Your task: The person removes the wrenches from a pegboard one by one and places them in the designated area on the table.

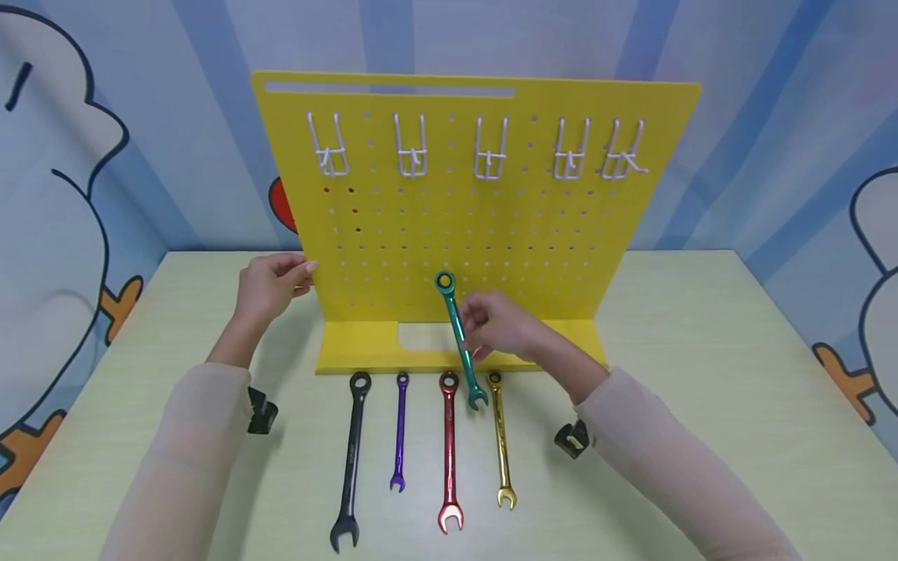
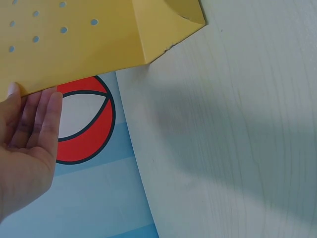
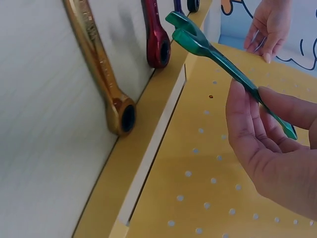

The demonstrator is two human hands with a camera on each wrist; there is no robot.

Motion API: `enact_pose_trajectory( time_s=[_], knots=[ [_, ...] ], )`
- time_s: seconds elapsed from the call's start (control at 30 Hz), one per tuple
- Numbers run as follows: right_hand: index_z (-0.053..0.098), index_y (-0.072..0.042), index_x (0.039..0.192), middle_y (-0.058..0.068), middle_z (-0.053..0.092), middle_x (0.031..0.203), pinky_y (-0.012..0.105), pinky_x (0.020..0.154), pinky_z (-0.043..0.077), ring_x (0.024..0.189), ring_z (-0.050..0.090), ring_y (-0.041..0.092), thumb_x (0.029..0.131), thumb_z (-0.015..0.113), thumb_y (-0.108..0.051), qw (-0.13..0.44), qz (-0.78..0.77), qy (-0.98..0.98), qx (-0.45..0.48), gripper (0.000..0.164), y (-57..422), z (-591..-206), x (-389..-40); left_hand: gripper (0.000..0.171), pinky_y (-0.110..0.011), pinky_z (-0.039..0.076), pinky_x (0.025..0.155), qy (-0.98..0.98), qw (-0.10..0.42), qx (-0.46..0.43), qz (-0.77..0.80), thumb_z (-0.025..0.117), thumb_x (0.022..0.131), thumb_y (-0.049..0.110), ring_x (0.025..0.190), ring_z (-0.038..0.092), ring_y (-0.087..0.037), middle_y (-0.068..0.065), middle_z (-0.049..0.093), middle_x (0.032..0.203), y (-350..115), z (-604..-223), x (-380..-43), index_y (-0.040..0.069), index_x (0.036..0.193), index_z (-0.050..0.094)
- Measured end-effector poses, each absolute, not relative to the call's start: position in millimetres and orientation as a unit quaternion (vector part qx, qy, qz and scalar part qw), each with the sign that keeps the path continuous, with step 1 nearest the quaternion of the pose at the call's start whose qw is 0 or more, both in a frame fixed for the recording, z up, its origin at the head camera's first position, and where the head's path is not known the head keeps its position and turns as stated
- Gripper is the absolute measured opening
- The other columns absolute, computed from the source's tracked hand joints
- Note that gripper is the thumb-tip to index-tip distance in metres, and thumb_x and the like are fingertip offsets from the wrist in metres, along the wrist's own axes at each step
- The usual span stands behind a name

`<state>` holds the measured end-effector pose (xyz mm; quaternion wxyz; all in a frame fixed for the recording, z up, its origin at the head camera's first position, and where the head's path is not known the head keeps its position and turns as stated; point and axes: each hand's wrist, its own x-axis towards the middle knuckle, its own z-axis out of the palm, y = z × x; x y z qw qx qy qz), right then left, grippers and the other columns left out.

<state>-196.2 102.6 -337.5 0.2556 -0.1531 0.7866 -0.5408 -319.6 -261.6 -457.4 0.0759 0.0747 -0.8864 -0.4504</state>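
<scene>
A green wrench [image 1: 459,330] is pinched between the thumb and fingers of my right hand [image 1: 501,323], in front of the yellow pegboard [image 1: 449,226]. Its ring end points up and its forked end down in the head view; the right wrist view shows the wrench [image 3: 225,62] lifted off the table. My left hand [image 1: 270,288] grips the pegboard's left edge, the thumb on the front face and fingers behind, as the left wrist view of the hand [image 2: 29,134] shows. Black [image 1: 354,460], purple [image 1: 401,432], red [image 1: 449,452] and gold [image 1: 501,440] wrenches lie in a row on the table.
Several white wire hooks, such as the middle hook [image 1: 490,149], line the upper pegboard. The board's yellow base [image 1: 358,347] stands on the pale wooden table [image 1: 673,374], just behind the wrenches. A blue patterned wall [image 1: 477,39] rises behind.
</scene>
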Motion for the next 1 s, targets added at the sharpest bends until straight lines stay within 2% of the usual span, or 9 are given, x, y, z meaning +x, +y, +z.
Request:
enact_pose_trajectory(
  time_s=[0.3, 0.73, 1.0],
  knots=[
    [0.047, 0.004, 0.089, 0.013, 0.051, 0.076, 0.039, 0.064, 0.056, 0.071, 0.058, 0.024, 0.083, 0.052, 0.014, 0.275, -0.524, 0.797, -0.118, 0.012, 118, -348, -191, 0.054, -0.023, 0.054, 0.068, -0.89, 0.08, 0.073, -0.443, 0.054, 0.074, 0.06, 0.08, 0.062, -0.011, 0.005, 0.062, 0.094, -261, -458, -319, 0.022, 0.11, 0.065],
    [0.048, 0.004, 0.087, 0.012, 0.053, 0.076, 0.039, 0.063, 0.056, 0.069, 0.06, 0.022, 0.081, 0.054, 0.013, 0.31, -0.492, 0.811, -0.068, 0.013, 143, -363, -181, 0.055, -0.023, 0.054, 0.068, -0.888, 0.077, 0.072, -0.447, 0.054, 0.073, 0.062, 0.081, 0.062, -0.01, 0.006, 0.062, 0.095, -261, -457, -319, 0.022, 0.109, 0.065],
    [0.048, 0.004, 0.087, 0.011, 0.053, 0.075, 0.038, 0.061, 0.056, 0.063, 0.059, 0.021, 0.083, 0.056, 0.011, 0.321, -0.487, 0.811, -0.055, 0.012, 157, -367, -175, 0.056, -0.023, 0.054, 0.068, -0.889, 0.074, 0.074, -0.446, 0.054, 0.073, 0.062, 0.081, 0.062, -0.01, 0.006, 0.061, 0.096, -260, -457, -318, 0.022, 0.111, 0.064]
  ],
)
